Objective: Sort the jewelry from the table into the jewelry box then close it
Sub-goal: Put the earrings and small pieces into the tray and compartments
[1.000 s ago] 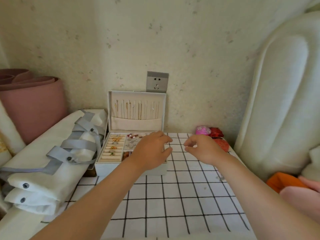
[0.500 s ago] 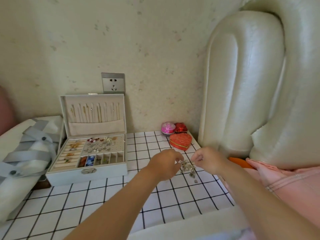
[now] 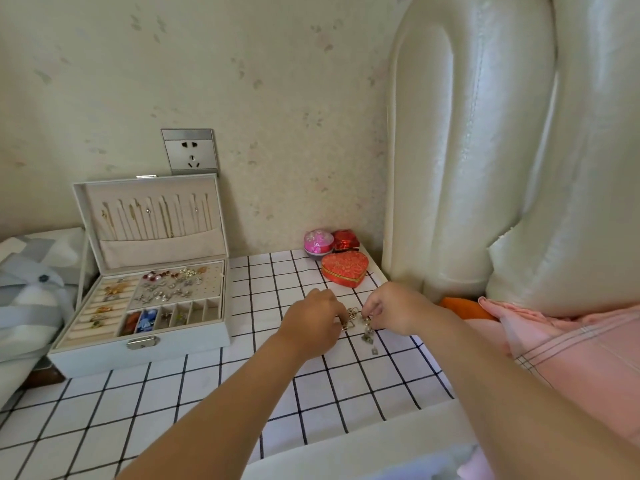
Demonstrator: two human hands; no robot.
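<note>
The table (image 3: 194, 403) has a checked cloth. The box (image 3: 145, 355) sits open on it, lid up, with many pieces inside. Right of the box, the left hand (image 3: 311, 323) and the right hand (image 3: 398, 310) curl their fingers and pinch the little jewelry (image 3: 360, 323) pile. This looks like the picking-up step. Next, I think, one piece needs pulling free and carrying left to the box.

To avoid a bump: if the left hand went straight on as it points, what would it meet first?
Likely the jewelry right before the left hand, then the right hand; depth is unclear.
</note>
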